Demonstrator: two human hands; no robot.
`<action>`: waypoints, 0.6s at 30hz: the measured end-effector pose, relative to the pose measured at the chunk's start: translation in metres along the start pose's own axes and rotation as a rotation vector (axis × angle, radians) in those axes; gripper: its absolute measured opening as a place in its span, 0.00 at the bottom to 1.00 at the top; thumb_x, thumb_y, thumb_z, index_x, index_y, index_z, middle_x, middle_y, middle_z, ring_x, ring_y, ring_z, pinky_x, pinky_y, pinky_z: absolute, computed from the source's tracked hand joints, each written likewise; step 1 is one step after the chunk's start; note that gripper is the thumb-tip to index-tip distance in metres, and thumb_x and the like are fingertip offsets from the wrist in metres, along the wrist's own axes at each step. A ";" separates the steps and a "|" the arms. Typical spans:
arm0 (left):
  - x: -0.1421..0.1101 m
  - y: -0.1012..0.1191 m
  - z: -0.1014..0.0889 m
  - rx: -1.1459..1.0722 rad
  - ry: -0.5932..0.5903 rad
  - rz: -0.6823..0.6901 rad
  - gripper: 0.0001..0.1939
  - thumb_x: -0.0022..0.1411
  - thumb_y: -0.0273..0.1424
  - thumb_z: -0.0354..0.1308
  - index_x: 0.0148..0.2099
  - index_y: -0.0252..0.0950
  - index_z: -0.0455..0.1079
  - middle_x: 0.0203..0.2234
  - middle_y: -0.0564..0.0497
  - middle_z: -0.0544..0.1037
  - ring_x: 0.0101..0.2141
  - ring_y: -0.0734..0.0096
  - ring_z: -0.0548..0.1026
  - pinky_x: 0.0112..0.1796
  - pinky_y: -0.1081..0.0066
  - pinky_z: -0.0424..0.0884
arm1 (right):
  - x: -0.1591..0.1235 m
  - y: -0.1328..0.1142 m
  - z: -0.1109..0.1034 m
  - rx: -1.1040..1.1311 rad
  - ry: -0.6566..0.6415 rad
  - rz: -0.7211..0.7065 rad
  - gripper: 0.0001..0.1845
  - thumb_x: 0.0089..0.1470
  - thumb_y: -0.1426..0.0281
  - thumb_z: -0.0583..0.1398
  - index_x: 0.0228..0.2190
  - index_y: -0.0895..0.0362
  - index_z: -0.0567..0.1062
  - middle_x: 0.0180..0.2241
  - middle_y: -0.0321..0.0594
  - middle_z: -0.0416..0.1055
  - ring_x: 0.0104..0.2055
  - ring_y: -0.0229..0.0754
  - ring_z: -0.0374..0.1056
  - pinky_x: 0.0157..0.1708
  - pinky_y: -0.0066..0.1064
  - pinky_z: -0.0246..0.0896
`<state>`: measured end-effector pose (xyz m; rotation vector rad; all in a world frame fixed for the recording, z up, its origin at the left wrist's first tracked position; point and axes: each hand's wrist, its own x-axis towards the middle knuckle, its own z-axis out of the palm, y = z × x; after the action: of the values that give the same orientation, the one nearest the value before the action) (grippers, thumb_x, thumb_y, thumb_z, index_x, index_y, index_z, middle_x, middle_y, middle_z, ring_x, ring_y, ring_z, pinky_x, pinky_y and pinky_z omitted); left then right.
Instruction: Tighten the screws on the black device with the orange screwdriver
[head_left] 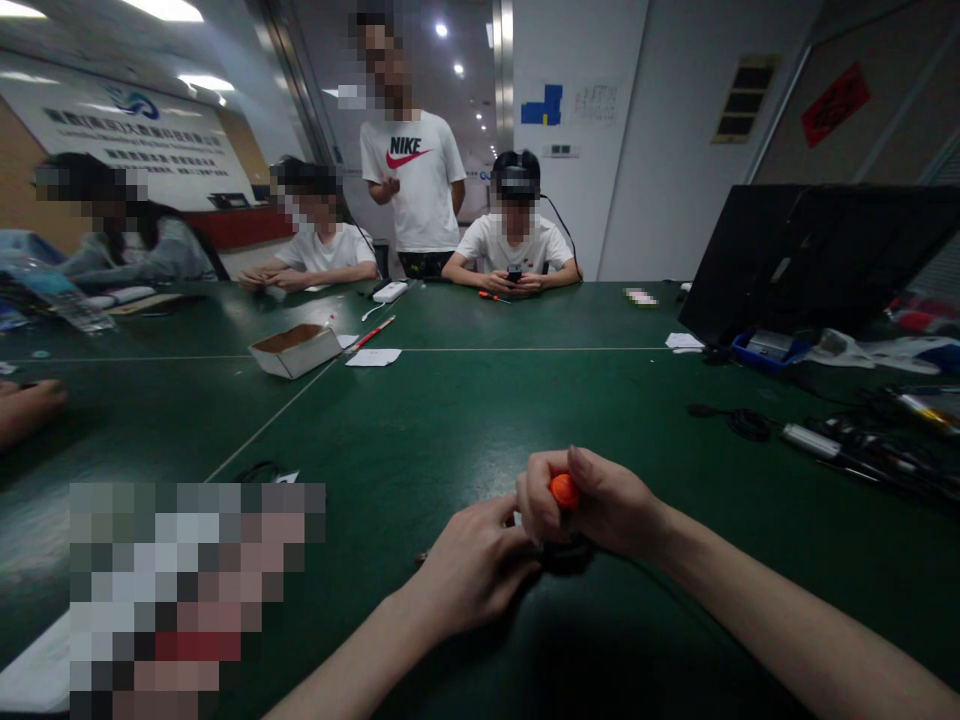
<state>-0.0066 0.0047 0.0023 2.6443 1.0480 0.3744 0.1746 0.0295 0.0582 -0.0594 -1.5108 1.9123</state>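
Near the middle of the green table [360, 440], my two hands meet. My right hand [600, 505] is closed in a fist round an orange-handled screwdriver [565, 491]; only the rounded end of its handle shows, by the thumb. Just to its left, my left hand [480, 560] rests low on the tabletop with bent fingers pressed together. Its fingertips hold a small thing mostly hidden by both hands, with a whitish bit [517, 519] showing. Beneath my right hand lies something dark [568, 553], too dim to name.
A white open box [296, 350] stands left of centre, beside a red pencil-like stick [373, 334]. At right are a monitor [817, 260], a blue tray [769, 350] and coiled cables [746, 424]. Several people are round the table; one hand [30, 410] rests at far left.
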 end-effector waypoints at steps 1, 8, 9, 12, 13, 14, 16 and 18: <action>0.000 0.000 0.000 0.007 0.001 0.001 0.05 0.61 0.28 0.55 0.40 0.39 0.72 0.35 0.49 0.73 0.36 0.63 0.73 0.38 0.67 0.69 | 0.000 0.000 0.000 0.004 -0.002 0.003 0.22 0.58 0.52 0.55 0.28 0.58 0.68 0.23 0.34 0.60 0.24 0.34 0.54 0.24 0.27 0.49; 0.000 -0.001 0.001 -0.002 0.022 0.022 0.07 0.62 0.29 0.55 0.43 0.40 0.71 0.40 0.48 0.73 0.40 0.60 0.73 0.40 0.65 0.69 | 0.000 0.001 0.000 0.027 0.000 0.018 0.16 0.55 0.59 0.61 0.34 0.53 0.61 0.24 0.29 0.62 0.22 0.32 0.57 0.24 0.26 0.52; 0.000 0.000 0.001 -0.007 0.020 0.018 0.08 0.62 0.29 0.55 0.44 0.40 0.71 0.40 0.48 0.73 0.40 0.60 0.73 0.40 0.64 0.69 | 0.001 0.000 0.000 0.021 0.012 0.015 0.15 0.56 0.58 0.61 0.33 0.54 0.62 0.25 0.31 0.63 0.24 0.33 0.58 0.26 0.26 0.53; 0.000 0.000 0.001 -0.015 0.011 0.015 0.12 0.62 0.28 0.55 0.48 0.40 0.70 0.41 0.47 0.73 0.40 0.60 0.73 0.41 0.63 0.69 | 0.002 -0.001 0.001 0.003 0.050 0.001 0.17 0.58 0.56 0.57 0.30 0.57 0.66 0.26 0.34 0.64 0.27 0.34 0.61 0.29 0.28 0.54; 0.000 0.000 0.001 -0.013 0.009 0.013 0.11 0.62 0.28 0.55 0.48 0.40 0.70 0.41 0.47 0.73 0.40 0.60 0.73 0.41 0.64 0.69 | 0.002 -0.002 0.001 -0.002 0.058 -0.002 0.19 0.60 0.55 0.55 0.29 0.58 0.67 0.26 0.35 0.63 0.27 0.34 0.60 0.29 0.28 0.53; 0.000 0.000 0.000 -0.009 0.007 0.011 0.11 0.62 0.28 0.55 0.48 0.40 0.70 0.41 0.47 0.73 0.40 0.60 0.73 0.40 0.64 0.69 | 0.002 -0.002 0.001 -0.005 0.063 -0.003 0.20 0.61 0.55 0.53 0.28 0.58 0.68 0.26 0.35 0.63 0.26 0.34 0.59 0.28 0.28 0.53; 0.000 0.000 0.000 -0.004 0.002 0.005 0.11 0.62 0.29 0.55 0.48 0.40 0.70 0.41 0.46 0.73 0.40 0.60 0.72 0.39 0.65 0.69 | 0.002 -0.001 0.001 -0.008 0.068 -0.004 0.23 0.62 0.53 0.51 0.27 0.59 0.68 0.25 0.35 0.62 0.25 0.34 0.57 0.26 0.28 0.51; 0.000 0.001 -0.002 -0.002 -0.013 -0.002 0.12 0.63 0.29 0.54 0.48 0.40 0.70 0.41 0.46 0.73 0.39 0.61 0.72 0.39 0.65 0.69 | 0.001 0.000 0.000 -0.006 0.069 -0.008 0.23 0.59 0.51 0.54 0.27 0.59 0.68 0.25 0.34 0.61 0.25 0.34 0.55 0.25 0.28 0.49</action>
<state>-0.0067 0.0044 0.0040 2.6401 1.0461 0.3565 0.1738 0.0297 0.0588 -0.1210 -1.4688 1.8808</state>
